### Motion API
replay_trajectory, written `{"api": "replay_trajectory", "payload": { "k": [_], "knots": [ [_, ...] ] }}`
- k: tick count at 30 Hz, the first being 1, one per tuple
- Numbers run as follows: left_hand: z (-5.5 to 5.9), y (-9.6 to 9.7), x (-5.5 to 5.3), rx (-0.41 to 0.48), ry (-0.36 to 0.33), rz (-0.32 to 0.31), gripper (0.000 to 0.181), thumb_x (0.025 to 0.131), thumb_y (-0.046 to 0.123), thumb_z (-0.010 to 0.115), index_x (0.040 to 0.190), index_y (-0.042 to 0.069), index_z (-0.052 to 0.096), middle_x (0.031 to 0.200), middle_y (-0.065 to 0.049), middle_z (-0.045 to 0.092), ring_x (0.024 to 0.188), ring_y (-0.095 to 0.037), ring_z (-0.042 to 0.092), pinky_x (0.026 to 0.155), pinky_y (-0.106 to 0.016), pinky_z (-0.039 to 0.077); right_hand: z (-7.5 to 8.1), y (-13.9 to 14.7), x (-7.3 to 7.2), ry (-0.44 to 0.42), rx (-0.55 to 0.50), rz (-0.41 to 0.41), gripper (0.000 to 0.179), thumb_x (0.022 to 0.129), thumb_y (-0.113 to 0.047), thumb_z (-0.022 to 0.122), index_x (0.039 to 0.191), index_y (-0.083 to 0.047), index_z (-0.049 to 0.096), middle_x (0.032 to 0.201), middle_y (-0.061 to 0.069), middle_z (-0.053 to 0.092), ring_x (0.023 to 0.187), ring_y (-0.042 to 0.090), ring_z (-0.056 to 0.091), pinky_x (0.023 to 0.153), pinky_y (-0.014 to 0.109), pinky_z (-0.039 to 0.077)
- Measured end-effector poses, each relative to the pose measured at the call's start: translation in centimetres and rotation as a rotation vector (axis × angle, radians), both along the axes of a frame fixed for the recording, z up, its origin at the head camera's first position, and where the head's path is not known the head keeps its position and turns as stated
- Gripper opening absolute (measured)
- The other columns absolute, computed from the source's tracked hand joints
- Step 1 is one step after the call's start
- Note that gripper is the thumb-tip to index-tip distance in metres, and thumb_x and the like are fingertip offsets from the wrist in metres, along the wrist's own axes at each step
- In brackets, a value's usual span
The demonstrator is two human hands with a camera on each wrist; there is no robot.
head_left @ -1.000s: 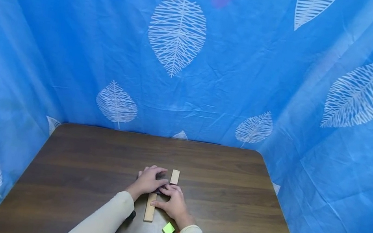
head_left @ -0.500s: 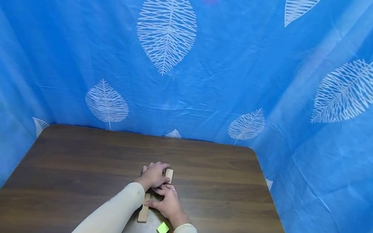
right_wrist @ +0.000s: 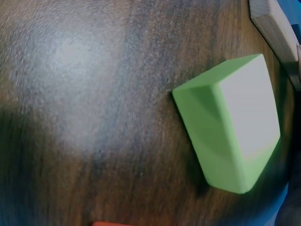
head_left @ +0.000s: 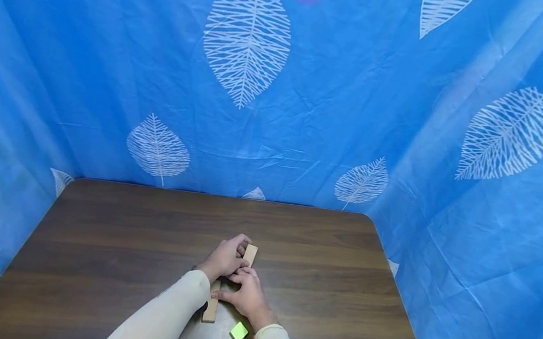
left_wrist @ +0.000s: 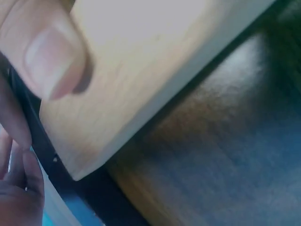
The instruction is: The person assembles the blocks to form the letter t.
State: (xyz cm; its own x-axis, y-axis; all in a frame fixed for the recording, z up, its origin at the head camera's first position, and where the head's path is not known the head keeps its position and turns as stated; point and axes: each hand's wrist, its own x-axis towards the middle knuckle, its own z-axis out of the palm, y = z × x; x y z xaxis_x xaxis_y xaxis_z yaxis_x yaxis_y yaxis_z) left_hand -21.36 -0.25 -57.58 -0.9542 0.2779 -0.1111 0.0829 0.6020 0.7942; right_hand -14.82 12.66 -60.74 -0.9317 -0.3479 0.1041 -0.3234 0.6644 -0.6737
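Note:
My left hand point(head_left: 225, 257) curls about the far wooden block point(head_left: 250, 254), fingers along its left side and thumb by its near end. Just nearer, my right hand point(head_left: 248, 296) has its thumb on the near wooden block point(head_left: 210, 310), its fingers reaching forward beside the left thumb. In the left wrist view that near block point(left_wrist: 127, 89) lies against a dark bar point(left_wrist: 89, 197), with a thumb point(left_wrist: 51, 61) pressed on its face. The dark bar is mostly hidden by the hands in the head view.
A lime-green block point(head_left: 238, 333) sits on the wooden table point(head_left: 136, 243), close to the right forearm; it also fills much of the right wrist view point(right_wrist: 230, 127). An orange-red thing point(right_wrist: 113, 223) shows only at that view's bottom edge. Blue leaf-print curtain point(head_left: 311, 111) surrounds the table.
My left hand has moved right and forward onto the far wooden block, which has turned slightly. The right hand stays in nearly the same place. The head view has shifted a little.

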Motion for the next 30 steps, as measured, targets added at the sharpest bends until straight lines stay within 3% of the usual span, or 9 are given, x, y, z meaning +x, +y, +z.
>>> {"api": "replay_trajectory", "payload": {
  "k": [3, 6, 13, 20, 30],
  "knots": [
    [0.0, -0.5, 0.0, 0.082, 0.009, 0.036, 0.045, 0.087, 0.004, 0.079, 0.127, 0.013, 0.061, 0.099, -0.005, 0.065, 0.086, -0.018, 0.067, 0.078, -0.042, 0.053, 0.0, -0.1, 0.1, -0.013, -0.001, 0.007, 0.049, 0.075, -0.039, 0.089, 0.112, -0.01, 0.078, 0.129, 0.002, 0.067, 0.12, 0.028, 0.053, 0.103, 0.043, 0.039],
    [0.3, -1.4, -0.1, 0.11, 0.028, 0.097, 0.044, 0.087, 0.005, 0.079, 0.127, 0.013, 0.063, 0.097, -0.005, 0.065, 0.084, -0.019, 0.068, 0.077, -0.041, 0.054, 0.0, -0.2, 0.2, -0.044, -0.004, 0.007, 0.056, 0.076, -0.04, 0.089, 0.12, -0.01, 0.075, 0.137, 0.007, 0.062, 0.123, 0.03, 0.052, 0.103, 0.045, 0.04],
    [1.0, -5.1, -0.3, 0.026, 0.023, 0.215, 0.043, 0.082, 0.013, 0.086, 0.121, 0.014, 0.067, 0.093, 0.0, 0.067, 0.089, -0.023, 0.063, 0.083, -0.046, 0.049, 0.2, -0.2, 0.1, -0.08, 0.006, -0.017, 0.06, 0.075, -0.041, 0.089, 0.124, -0.012, 0.073, 0.133, 0.004, 0.065, 0.123, 0.03, 0.051, 0.104, 0.047, 0.039],
    [0.5, -7.3, 0.5, -0.016, -0.033, 0.21, 0.044, 0.079, 0.013, 0.088, 0.117, 0.011, 0.068, 0.087, 0.001, 0.066, 0.081, -0.019, 0.059, 0.08, -0.043, 0.048, 0.4, -0.2, 0.0, -0.11, 0.018, -0.022, 0.062, 0.075, -0.044, 0.088, 0.126, -0.012, 0.072, 0.135, 0.003, 0.063, 0.125, 0.031, 0.05, 0.105, 0.049, 0.039],
    [0.0, -7.4, 1.1, -0.034, -0.073, 0.192, 0.044, 0.081, 0.017, 0.087, 0.12, 0.011, 0.068, 0.089, 0.002, 0.065, 0.085, -0.019, 0.059, 0.083, -0.045, 0.047, 0.5, -0.3, 0.0, -0.133, 0.038, -0.024, 0.063, 0.076, -0.046, 0.087, 0.128, -0.014, 0.071, 0.137, 0.003, 0.062, 0.128, 0.032, 0.047, 0.105, 0.05, 0.038]
  ]
}}
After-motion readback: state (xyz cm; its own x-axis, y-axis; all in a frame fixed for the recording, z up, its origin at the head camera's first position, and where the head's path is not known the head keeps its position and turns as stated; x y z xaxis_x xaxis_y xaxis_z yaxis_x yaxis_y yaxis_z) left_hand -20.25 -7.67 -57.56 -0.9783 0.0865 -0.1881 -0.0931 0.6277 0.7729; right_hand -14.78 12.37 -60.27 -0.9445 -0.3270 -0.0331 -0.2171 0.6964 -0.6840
